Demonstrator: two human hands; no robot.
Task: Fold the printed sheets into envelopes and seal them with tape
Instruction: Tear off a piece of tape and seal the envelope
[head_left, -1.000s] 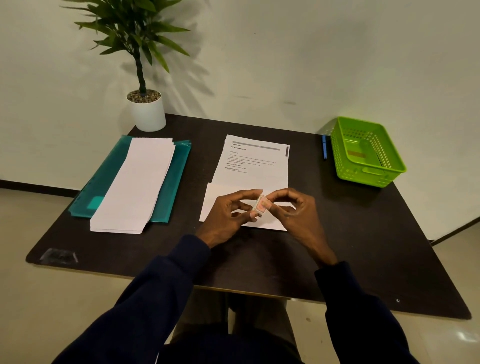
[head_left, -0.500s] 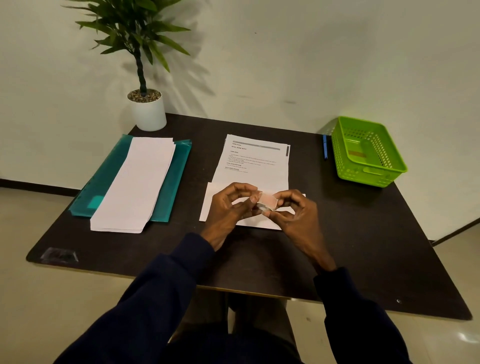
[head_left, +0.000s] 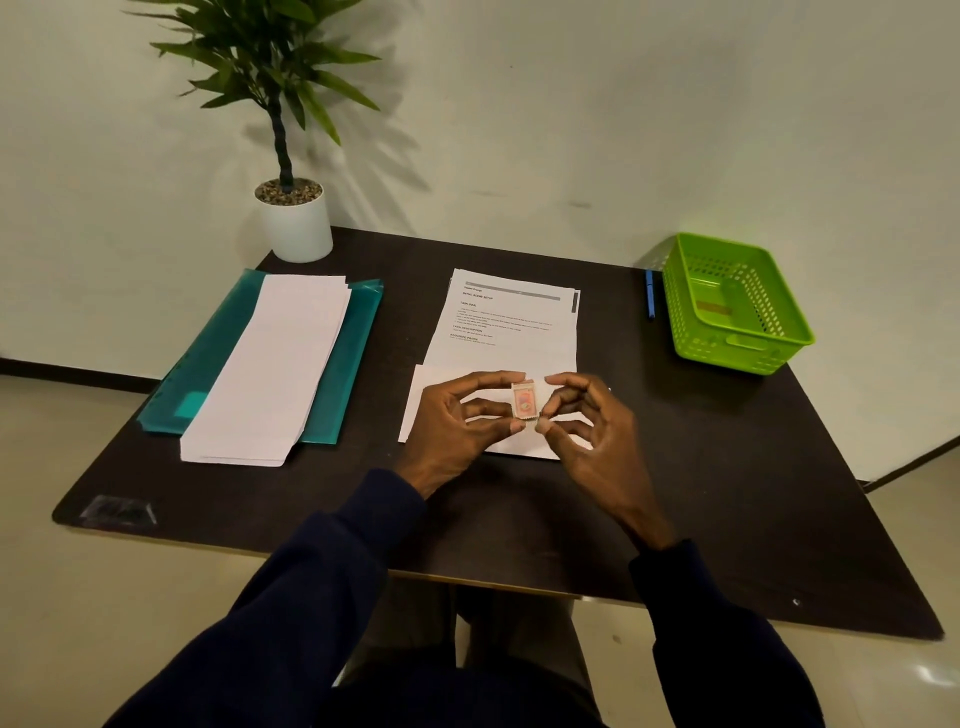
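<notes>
A small pink-orange stamp-like sticker (head_left: 523, 401) is held upright just above the table. My left hand (head_left: 457, 421) pinches it between forefinger and thumb, top and bottom. My right hand (head_left: 587, 426) has curled fingers, and its thumb and a fingertip pinch the sticker's lower right corner. Under both hands lies a white envelope (head_left: 418, 402), partly hidden. Behind it lies a stack of printed sheets (head_left: 511, 322).
A pile of white envelopes (head_left: 280, 364) lies on a teal folder (head_left: 348, 374) at the left. At the back right stand a green basket (head_left: 737, 301) and a blue pen (head_left: 649, 293). A potted plant (head_left: 296, 218) is back left. A clear strip (head_left: 119, 509) sits at the front left corner.
The sticker has turned from lying flat between the fingertips to standing upright and facing me. My right hand has opened a little and slid to its lower corner.
</notes>
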